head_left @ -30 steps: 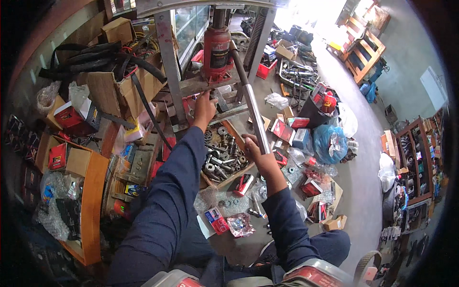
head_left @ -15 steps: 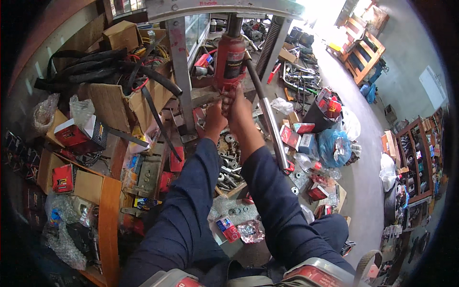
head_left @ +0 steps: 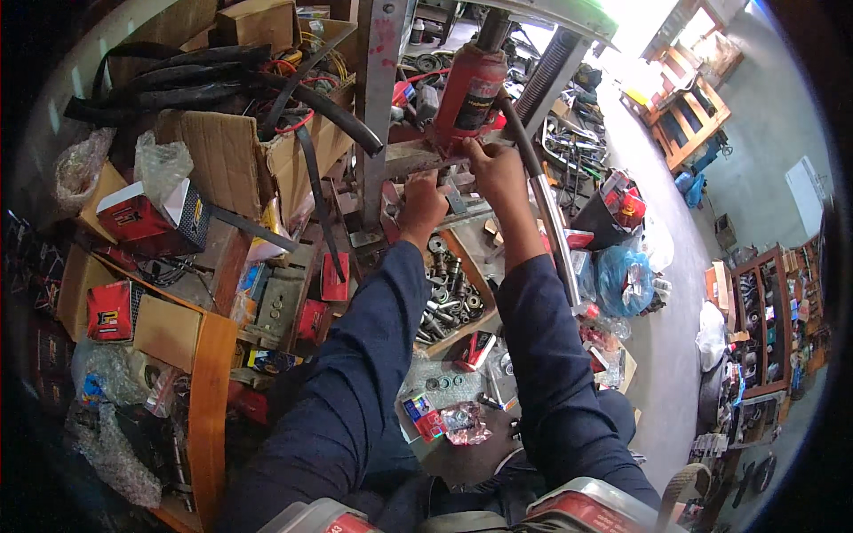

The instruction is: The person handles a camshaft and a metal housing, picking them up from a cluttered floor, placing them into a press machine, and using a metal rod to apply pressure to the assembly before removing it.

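Observation:
A red hydraulic bottle jack (head_left: 471, 93) stands tilted in view inside a metal press frame (head_left: 384, 98), its steel ram rising from the top. My right hand (head_left: 499, 173) is closed at the jack's lower front edge, thumb and finger pressed against it. Whatever small part lies between those fingertips is hidden. Lower and to the left, my left hand (head_left: 422, 206) is curled closed beside a small metal block (head_left: 456, 201); I cannot make out what its fingers hold. A long pump handle (head_left: 553, 235) slopes down from the jack, just right of my right hand.
Below my hands sits a wooden tray (head_left: 487, 306) of metal parts. Cardboard boxes (head_left: 209, 164) and black hoses (head_left: 204, 80) crowd the left. To the right are a dark bin (head_left: 597, 220), a blue plastic bag (head_left: 625, 280) and a wooden parts shelf (head_left: 769, 324).
My hands were together under the jack; now they are apart, the left one lower and the right one still at the jack's base. The whole view has shifted, placing the jack further right.

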The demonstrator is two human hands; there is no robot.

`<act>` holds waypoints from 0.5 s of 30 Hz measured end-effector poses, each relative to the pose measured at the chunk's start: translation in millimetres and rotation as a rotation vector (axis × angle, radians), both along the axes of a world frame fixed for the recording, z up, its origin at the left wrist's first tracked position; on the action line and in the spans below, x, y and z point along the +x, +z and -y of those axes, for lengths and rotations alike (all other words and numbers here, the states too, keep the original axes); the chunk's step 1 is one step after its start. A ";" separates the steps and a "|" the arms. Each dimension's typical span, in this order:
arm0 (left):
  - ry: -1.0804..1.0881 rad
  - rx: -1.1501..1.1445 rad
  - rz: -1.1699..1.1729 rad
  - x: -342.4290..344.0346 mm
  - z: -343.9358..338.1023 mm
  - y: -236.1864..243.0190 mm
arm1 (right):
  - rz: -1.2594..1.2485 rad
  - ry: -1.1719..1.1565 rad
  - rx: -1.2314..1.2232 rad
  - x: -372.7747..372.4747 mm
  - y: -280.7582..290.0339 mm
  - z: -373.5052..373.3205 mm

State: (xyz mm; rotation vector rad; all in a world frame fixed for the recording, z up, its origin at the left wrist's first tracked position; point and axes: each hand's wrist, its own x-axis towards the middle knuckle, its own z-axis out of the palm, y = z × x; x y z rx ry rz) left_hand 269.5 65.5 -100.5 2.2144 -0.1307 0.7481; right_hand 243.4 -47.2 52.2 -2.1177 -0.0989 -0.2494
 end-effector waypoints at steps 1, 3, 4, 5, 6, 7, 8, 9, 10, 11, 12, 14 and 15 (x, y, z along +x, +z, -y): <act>0.040 -0.005 0.047 -0.1 -0.8 -1.8 | 0.000 0.002 -0.003 -2.2 0.1 -3.7; 0.081 -0.010 0.093 0.6 -5.5 -4.9 | 0.333 0.004 -0.286 -8.8 -2.6 -12.0; 0.047 -0.005 0.051 2.5 -5.4 -3.1 | 0.317 0.010 -0.320 -12.4 2.7 -11.2; 0.012 0.002 0.008 4.4 -4.3 -0.9 | 0.315 0.004 -0.320 -8.0 -0.1 -10.5; 0.005 0.003 0.008 6.3 -1.7 1.5 | 0.318 -0.032 -0.358 -0.5 -3.8 -10.3; 0.018 -0.018 -0.021 7.0 -2.6 0.9 | 0.318 -0.063 -0.392 -0.6 -3.9 -14.0; 0.030 -0.038 -0.049 7.5 -3.6 0.4 | 0.321 -0.047 -0.380 -2.0 -3.5 -14.1; 0.027 -0.029 -0.052 7.7 -6.2 -0.1 | 0.317 -0.051 -0.372 -5.1 -4.6 -14.6; 0.041 -0.040 0.015 7.1 -6.9 -0.5 | 0.321 -0.010 -0.277 -10.3 -6.9 -12.0; 0.054 -0.050 0.081 5.7 -8.0 -1.4 | 0.325 0.031 -0.179 -15.6 -9.6 -8.8; 0.027 -0.039 0.013 5.3 -10.7 -1.9 | 0.257 0.052 -0.067 -12.7 -30.9 -0.1; -0.048 -0.106 -0.099 5.2 -6.2 11.5 | 0.246 -0.026 -0.057 -19.3 -62.7 22.3; -0.104 -0.177 -0.212 4.6 -3.9 17.2 | 0.236 -0.086 -0.050 -25.3 -78.7 34.0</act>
